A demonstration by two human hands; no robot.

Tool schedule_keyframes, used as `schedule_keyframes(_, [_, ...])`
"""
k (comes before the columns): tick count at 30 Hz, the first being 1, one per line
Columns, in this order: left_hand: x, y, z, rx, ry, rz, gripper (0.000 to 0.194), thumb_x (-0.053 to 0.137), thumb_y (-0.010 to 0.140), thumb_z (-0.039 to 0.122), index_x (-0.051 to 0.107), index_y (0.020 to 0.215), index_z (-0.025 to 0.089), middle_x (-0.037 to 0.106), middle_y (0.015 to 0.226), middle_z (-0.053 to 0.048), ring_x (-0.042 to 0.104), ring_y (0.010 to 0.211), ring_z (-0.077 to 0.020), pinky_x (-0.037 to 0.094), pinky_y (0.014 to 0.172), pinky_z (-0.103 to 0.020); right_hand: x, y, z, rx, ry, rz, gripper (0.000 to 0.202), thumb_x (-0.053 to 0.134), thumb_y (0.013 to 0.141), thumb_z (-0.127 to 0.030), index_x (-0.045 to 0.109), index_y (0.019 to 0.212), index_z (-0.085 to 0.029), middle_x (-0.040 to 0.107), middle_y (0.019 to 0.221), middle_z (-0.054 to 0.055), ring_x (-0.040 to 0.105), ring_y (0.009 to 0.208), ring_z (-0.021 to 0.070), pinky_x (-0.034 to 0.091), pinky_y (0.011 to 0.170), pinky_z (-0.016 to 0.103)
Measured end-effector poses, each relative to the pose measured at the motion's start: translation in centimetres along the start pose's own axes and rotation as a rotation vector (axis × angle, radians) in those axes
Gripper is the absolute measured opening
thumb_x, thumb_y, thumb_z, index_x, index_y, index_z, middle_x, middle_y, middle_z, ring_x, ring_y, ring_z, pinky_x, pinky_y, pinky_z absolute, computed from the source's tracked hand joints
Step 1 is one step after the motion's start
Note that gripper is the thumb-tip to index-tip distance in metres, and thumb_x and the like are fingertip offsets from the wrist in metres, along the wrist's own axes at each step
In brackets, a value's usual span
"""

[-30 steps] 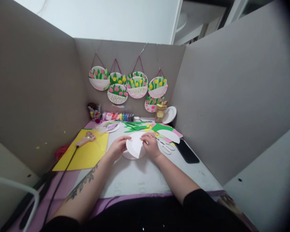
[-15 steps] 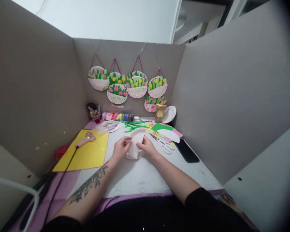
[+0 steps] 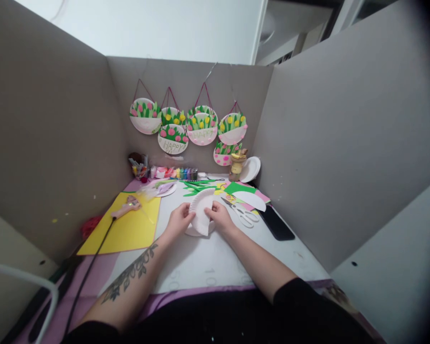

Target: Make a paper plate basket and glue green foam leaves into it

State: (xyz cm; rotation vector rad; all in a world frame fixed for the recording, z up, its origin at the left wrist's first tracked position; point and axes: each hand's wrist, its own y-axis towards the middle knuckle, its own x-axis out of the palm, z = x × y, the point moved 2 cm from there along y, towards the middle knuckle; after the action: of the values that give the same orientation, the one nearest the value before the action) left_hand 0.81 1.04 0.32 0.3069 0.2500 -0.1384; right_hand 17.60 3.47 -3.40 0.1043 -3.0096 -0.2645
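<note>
Between my two hands is a white half paper plate with a fluted rim, its curved side facing left and its cut edge to the right. My left hand pinches the rim on the left. On the opposite side, my right hand grips the cut edge with thumb and fingers. Under the half plate rests a whole white paper plate, mostly covered. White-handled scissors lie to the right of my right hand, blades pointing up and left.
A glue gun lies on yellow foam sheets at left. Green paper leaves and another half plate lie behind. A black phone sits at right. Paint pots line the back, below hanging plate decorations.
The half plate has turned between my hands, so its fluted rim now shows along the left and it stands up more off the plate beneath. My hands have barely shifted.
</note>
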Motion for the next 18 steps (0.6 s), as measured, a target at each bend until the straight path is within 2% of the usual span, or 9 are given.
schedule_keyframes(3, [-0.1, 0.1, -0.4, -0.091, -0.063, -0.017, 0.033, 0.060, 0.071, 0.031, 0.062, 0.097, 0.011, 0.070, 0.084, -0.008, 0.065, 0.077, -0.0208, 0.051, 0.066, -0.029, -0.9, 0.1, -0.5, -0.096, -0.085, 0.145, 0.028, 0.053, 0.075, -0.036, 0.053, 0.096, -0.018, 0.063, 0.076, 0.003, 0.059, 0.061, 0.0166, 0.047, 0.050, 0.028])
schedule_keyframes(5, [-0.1, 0.1, -0.7, -0.159, -0.153, -0.021, 0.038, 0.057, 0.072, 0.031, 0.062, 0.104, 0.010, 0.070, 0.084, -0.008, 0.065, 0.075, -0.0201, 0.051, 0.064, -0.029, -1.6, -0.1, -1.4, -0.289, -0.278, 0.228, 0.039, 0.049, 0.076, -0.029, 0.051, 0.114, -0.019, 0.062, 0.104, 0.010, 0.062, 0.083, 0.0212, 0.052, 0.066, 0.035])
schedule_keyframes(6, [-0.2, 0.1, -0.7, -0.185, -0.207, -0.027, 0.041, 0.056, 0.073, 0.030, 0.062, 0.108, 0.010, 0.070, 0.085, -0.008, 0.064, 0.075, -0.0196, 0.052, 0.065, -0.030, -1.8, -0.3, -1.9, -0.417, -0.415, 0.214, 0.044, 0.051, 0.074, -0.025, 0.051, 0.118, -0.020, 0.058, 0.118, 0.011, 0.059, 0.099, 0.0241, 0.051, 0.078, 0.040])
schedule_keyframes(7, [-0.1, 0.2, -0.8, -0.205, -0.258, -0.040, 0.044, 0.056, 0.073, 0.029, 0.061, 0.112, 0.010, 0.070, 0.086, -0.008, 0.064, 0.074, -0.0191, 0.052, 0.066, -0.030, -1.8, -0.5, -2.4, -0.545, -0.556, 0.154, 0.047, 0.053, 0.072, -0.021, 0.053, 0.119, -0.022, 0.052, 0.128, 0.011, 0.052, 0.113, 0.0264, 0.046, 0.089, 0.045])
schedule_keyframes(9, [0.0, 0.3, -0.8, -0.231, -0.331, -0.085, 0.049, 0.055, 0.073, 0.028, 0.059, 0.119, 0.011, 0.070, 0.089, -0.008, 0.064, 0.074, -0.0184, 0.052, 0.069, -0.032, -1.5, -0.8, -2.9, -0.749, -0.777, -0.045, 0.040, 0.055, 0.071, -0.015, 0.063, 0.109, -0.024, 0.053, 0.130, 0.008, 0.042, 0.126, 0.0275, 0.033, 0.103, 0.049])
schedule_keyframes(11, [-0.1, 0.5, -0.9, -0.239, -0.316, -0.100, 0.053, 0.055, 0.074, 0.029, 0.055, 0.124, 0.011, 0.070, 0.093, -0.009, 0.064, 0.075, -0.0186, 0.052, 0.069, -0.033, -1.4, -0.8, -2.9, -0.845, -0.866, -0.192, 0.032, 0.052, 0.074, -0.011, 0.069, 0.098, -0.026, 0.063, 0.117, 0.006, 0.048, 0.121, 0.0247, 0.030, 0.105, 0.049])
schedule_keyframes(13, [-0.6, 0.8, -1.1, -0.210, -0.150, -0.042, 0.052, 0.050, 0.078, 0.031, 0.053, 0.126, 0.011, 0.069, 0.098, -0.011, 0.065, 0.078, -0.0197, 0.052, 0.072, -0.034, -1.7, -0.5, -2.9, -0.868, -0.870, -0.202, 0.034, 0.047, 0.078, -0.008, 0.070, 0.095, -0.026, 0.069, 0.105, 0.005, 0.057, 0.109, 0.0210, 0.036, 0.101, 0.046])
schedule_keyframes(16, [-2.0, 1.3, -1.4, -0.109, 0.380, 0.068, 0.048, 0.045, 0.083, 0.032, 0.052, 0.127, 0.013, 0.065, 0.111, -0.014, 0.061, 0.100, -0.0248, 0.046, 0.088, -0.037, -3.2, 0.4, -2.8, -0.834, -0.852, -0.072, 0.039, 0.044, 0.077, -0.005, 0.071, 0.098, -0.023, 0.070, 0.103, 0.006, 0.061, 0.102, 0.0193, 0.044, 0.093, 0.040])
schedule_keyframes(18, [-2.9, 1.5, -1.9, -0.119, 0.721, 0.066, 0.053, 0.050, 0.081, 0.036, 0.049, 0.128, 0.012, 0.059, 0.121, -0.018, 0.053, 0.114, -0.0301, 0.040, 0.095, -0.040, -4.3, 0.9, -2.7, -0.786, -0.855, 0.014, 0.041, 0.043, 0.074, -0.004, 0.070, 0.099, -0.021, 0.070, 0.104, 0.007, 0.062, 0.100, 0.0197, 0.046, 0.091, 0.039])
